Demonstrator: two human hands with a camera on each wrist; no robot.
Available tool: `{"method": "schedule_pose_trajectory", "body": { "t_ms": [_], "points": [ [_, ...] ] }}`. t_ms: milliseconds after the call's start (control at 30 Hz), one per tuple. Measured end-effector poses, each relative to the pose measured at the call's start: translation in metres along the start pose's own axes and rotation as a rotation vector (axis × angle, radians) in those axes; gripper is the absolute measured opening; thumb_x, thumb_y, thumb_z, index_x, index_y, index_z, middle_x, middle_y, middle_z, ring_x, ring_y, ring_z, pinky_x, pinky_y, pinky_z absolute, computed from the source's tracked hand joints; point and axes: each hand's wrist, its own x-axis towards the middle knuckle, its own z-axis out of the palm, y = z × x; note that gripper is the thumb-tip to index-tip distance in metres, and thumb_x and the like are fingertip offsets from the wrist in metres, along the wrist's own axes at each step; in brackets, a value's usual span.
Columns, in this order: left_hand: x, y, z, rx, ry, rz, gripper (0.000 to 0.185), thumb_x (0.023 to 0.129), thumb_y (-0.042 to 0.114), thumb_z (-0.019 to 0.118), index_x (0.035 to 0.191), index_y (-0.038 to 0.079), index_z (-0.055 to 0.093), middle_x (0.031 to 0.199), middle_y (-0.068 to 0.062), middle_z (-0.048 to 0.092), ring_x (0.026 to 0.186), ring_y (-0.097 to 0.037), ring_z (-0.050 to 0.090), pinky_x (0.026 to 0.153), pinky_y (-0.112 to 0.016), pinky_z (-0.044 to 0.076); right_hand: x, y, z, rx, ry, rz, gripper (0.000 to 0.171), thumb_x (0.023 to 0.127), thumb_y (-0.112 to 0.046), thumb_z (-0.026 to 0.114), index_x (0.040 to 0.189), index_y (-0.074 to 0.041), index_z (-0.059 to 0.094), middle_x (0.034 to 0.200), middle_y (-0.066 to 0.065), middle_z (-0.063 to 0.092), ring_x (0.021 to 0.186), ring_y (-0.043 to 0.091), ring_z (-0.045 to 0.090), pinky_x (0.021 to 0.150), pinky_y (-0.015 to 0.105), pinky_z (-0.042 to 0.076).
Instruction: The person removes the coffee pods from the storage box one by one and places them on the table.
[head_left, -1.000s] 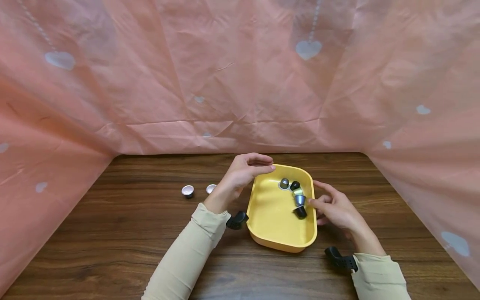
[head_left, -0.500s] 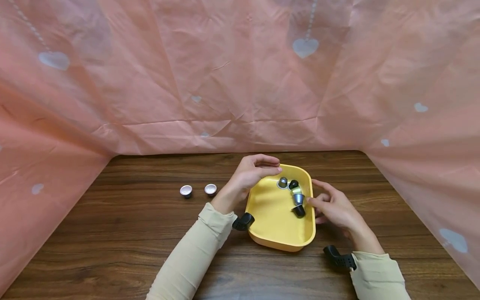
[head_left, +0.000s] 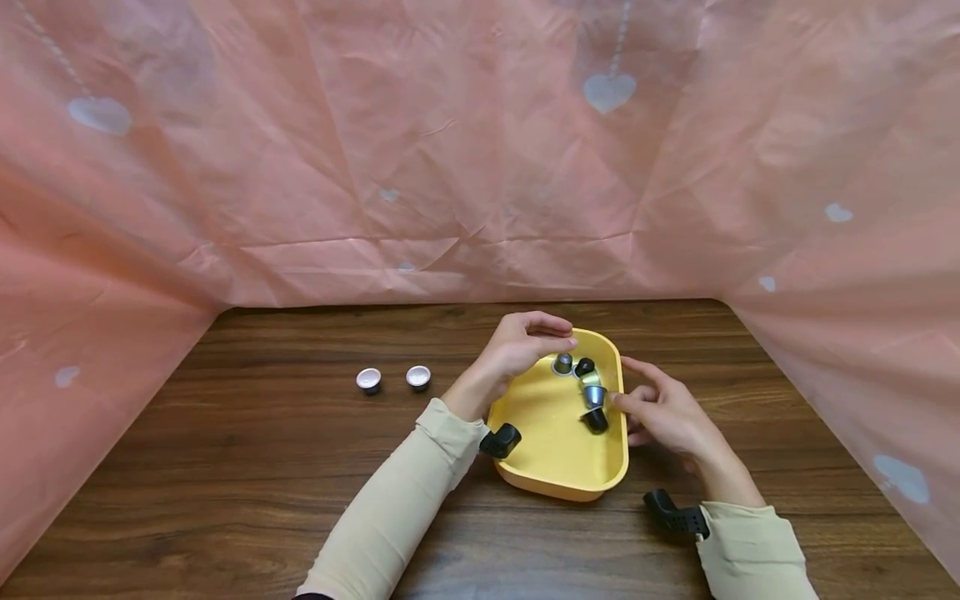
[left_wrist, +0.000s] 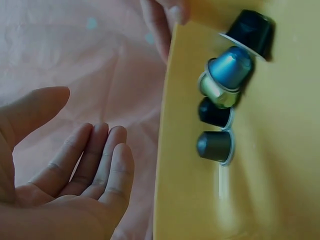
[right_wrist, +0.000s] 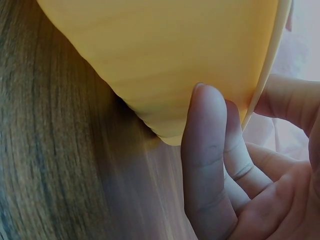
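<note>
My right hand (head_left: 667, 412) holds the right wall of a yellow tray (head_left: 558, 490), thumb over the rim and fingers against the outside, as the right wrist view shows. Along that wall inside lie several coffee capsules: a dark grey one (head_left: 562, 364), two black ones, a yellow-green one (left_wrist: 218, 94) and a blue one (left_wrist: 231, 68). Over the tray's far left part hovers my left hand (head_left: 525, 346), palm turned inward, fingers loosely extended and holding nothing. The left wrist view shows this hand (left_wrist: 82, 175) apart from the tray wall.
Two coffee capsules stand with white lids up on the wooden table, one farther left (head_left: 368, 381) and one nearer the tray (head_left: 418, 377). A pink cloth (head_left: 480, 167) with heart prints encloses the table at the back and both sides.
My left hand has moved right, farther over the tray, and the nearer white-lidded capsule has come fully into view. The right hand keeps its hold on the tray wall.
</note>
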Motion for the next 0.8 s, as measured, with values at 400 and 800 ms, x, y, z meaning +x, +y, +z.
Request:
{"method": "schedule_pose_trajectory", "body": {
  "t_ms": [400, 800],
  "points": [
    [0.013, -0.007, 0.012, 0.102, 0.008, -0.042, 0.030, 0.094, 0.019, 0.084, 0.122, 0.007, 0.079, 0.117, -0.001, 0.079, 0.102, -0.011, 0.068, 0.096, -0.028, 0.051, 0.000, -0.001, 0.001, 0.004, 0.005, -0.006, 0.079, 0.104, -0.014, 0.067, 0.169, 0.000, 0.024, 0.084, 0.001, 0.067, 0.071, 0.011, 0.065, 0.066, 0.037, 0.066],
    [0.015, -0.018, 0.035, 0.223, -0.049, -0.082, 0.029, 0.089, 0.017, 0.088, 0.114, 0.004, 0.081, 0.109, -0.002, 0.079, 0.094, -0.008, 0.063, 0.081, -0.019, 0.050, 0.000, 0.001, 0.001, 0.020, 0.003, -0.009, 0.078, 0.105, -0.014, 0.067, 0.169, -0.002, 0.024, 0.087, 0.002, 0.070, 0.073, 0.011, 0.067, 0.066, 0.036, 0.066]
  ]
}}
